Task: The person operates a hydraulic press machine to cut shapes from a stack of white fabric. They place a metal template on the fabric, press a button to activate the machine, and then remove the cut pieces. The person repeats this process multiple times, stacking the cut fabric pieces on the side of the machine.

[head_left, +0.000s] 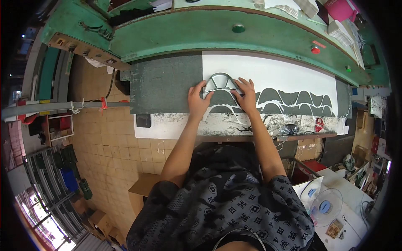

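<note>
Both forearms reach away from the body to the worn front edge of the cutting bench [234,124]. The left hand [197,100] and right hand [247,95] flank a grey metal cutting die [221,82], fan-shaped with ribs. Fingers are spread and laid flat; fingertips press the die's left and right ends. Neither hand is closed around it: this is a steadying contact, not a lift.

The die sits between the hands on the white sheet [284,75], at that sheet's left edge, where the dark cutting pad [167,83] shows bare. Right of the right hand runs a row of arched cut-out holes [293,99] in the sheet.

Judgement: good practice here is to seat the die flat, just beside the last hole, with even pressure from both sides, and to leave only a thin bridge of material.

Beyond the hands the green press head [217,35] overhangs the bench, carrying a green button [238,28] and a red button [315,49].

Not determinable: the die's lower edge behind the fingers, whether it lies fully flat, and the small dark items on the bench edge near the right forearm.
</note>
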`<state>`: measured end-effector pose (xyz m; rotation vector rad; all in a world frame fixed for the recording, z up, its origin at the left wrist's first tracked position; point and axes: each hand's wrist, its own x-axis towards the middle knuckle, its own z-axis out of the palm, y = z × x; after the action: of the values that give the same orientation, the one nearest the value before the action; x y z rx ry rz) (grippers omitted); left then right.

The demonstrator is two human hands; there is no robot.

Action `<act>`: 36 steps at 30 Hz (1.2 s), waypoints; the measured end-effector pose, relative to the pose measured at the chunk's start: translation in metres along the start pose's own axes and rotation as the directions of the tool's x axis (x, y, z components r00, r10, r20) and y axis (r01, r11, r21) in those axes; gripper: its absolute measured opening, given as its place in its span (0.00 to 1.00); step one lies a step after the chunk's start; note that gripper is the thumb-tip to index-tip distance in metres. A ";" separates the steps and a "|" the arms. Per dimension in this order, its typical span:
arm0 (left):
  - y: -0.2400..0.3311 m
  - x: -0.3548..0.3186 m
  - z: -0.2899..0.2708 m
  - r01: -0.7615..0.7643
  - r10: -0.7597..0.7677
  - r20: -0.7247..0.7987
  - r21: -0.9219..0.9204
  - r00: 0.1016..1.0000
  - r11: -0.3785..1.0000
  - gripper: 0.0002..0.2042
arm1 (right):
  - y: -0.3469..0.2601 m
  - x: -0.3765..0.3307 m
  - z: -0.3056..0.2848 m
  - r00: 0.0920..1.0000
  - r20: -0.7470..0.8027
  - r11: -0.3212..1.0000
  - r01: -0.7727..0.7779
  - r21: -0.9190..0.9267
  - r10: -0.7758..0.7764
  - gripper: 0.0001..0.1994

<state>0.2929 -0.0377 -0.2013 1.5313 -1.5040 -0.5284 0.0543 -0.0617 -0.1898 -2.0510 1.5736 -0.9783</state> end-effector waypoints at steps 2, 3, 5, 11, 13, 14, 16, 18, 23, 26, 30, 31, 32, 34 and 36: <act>0.008 0.002 0.001 -0.004 0.004 0.013 0.006 1.000 1.000 0.24 | 0.006 -0.005 -0.001 1.000 -0.002 1.000 -0.015 0.018 0.015 0.23; 0.007 0.003 0.000 -0.014 0.014 0.005 0.009 1.000 1.000 0.23 | 0.006 -0.004 0.000 1.000 -0.003 1.000 -0.009 0.025 0.009 0.23; 0.006 0.005 -0.002 -0.026 0.026 -0.008 0.022 1.000 0.999 0.22 | 0.005 -0.002 0.001 1.000 -0.004 1.000 0.005 0.030 -0.005 0.23; 0.003 0.001 0.002 0.026 -0.025 -0.022 0.056 0.999 0.998 0.23 | 0.001 -0.003 -0.002 1.000 0.013 1.000 0.025 -0.002 -0.025 0.23; 0.004 0.001 -0.001 0.067 -0.067 -0.001 0.060 0.998 0.996 0.25 | 0.000 -0.003 -0.002 1.000 0.020 1.000 0.005 0.013 -0.005 0.22; 0.005 0.002 -0.001 0.056 -0.055 -0.022 0.022 0.998 0.998 0.27 | -0.001 -0.003 -0.002 1.000 0.024 1.000 -0.005 0.020 0.005 0.22; 0.007 0.002 -0.003 0.031 -0.034 -0.058 -0.050 0.998 0.998 0.29 | -0.001 -0.004 -0.002 0.998 0.049 0.999 -0.034 0.036 0.033 0.22; 0.005 0.000 -0.010 0.072 -0.082 -0.080 -0.113 0.993 0.991 0.31 | 0.000 -0.004 -0.002 0.996 0.068 0.997 -0.053 0.051 0.049 0.22; 0.004 0.003 -0.010 0.033 -0.033 -0.023 -0.029 0.999 0.999 0.26 | 0.001 -0.003 -0.002 0.998 0.064 0.998 -0.031 0.059 0.027 0.21; 0.005 0.008 -0.006 -0.027 0.027 -0.036 0.012 0.999 1.000 0.20 | 0.000 -0.002 -0.003 0.997 0.066 0.999 -0.028 0.033 0.026 0.20; 0.005 0.008 -0.001 -0.014 0.016 -0.035 0.043 0.999 0.999 0.19 | 0.001 -0.002 -0.003 0.997 0.073 1.000 -0.012 -0.001 0.013 0.20; 0.005 0.008 -0.002 -0.016 0.018 -0.043 0.042 0.999 0.999 0.19 | 0.001 -0.002 -0.004 0.997 0.076 1.000 -0.009 -0.005 0.009 0.21; 0.006 0.007 -0.002 -0.017 0.019 -0.051 0.040 0.999 0.999 0.19 | 0.001 -0.002 -0.005 0.996 0.083 1.000 -0.013 -0.002 0.014 0.20; 0.006 0.008 -0.002 -0.011 0.014 -0.039 0.052 0.999 0.999 0.19 | 0.000 -0.001 -0.004 0.998 0.066 1.000 0.000 -0.008 0.001 0.20; 0.008 0.010 -0.003 -0.027 0.029 -0.033 0.063 0.999 0.998 0.19 | 0.000 0.000 -0.007 0.997 0.074 1.000 -0.007 -0.005 0.008 0.20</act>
<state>0.2924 -0.0451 -0.1900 1.5576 -1.5260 -0.4406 0.0494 -0.0603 -0.1848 -2.0584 1.5457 -0.8862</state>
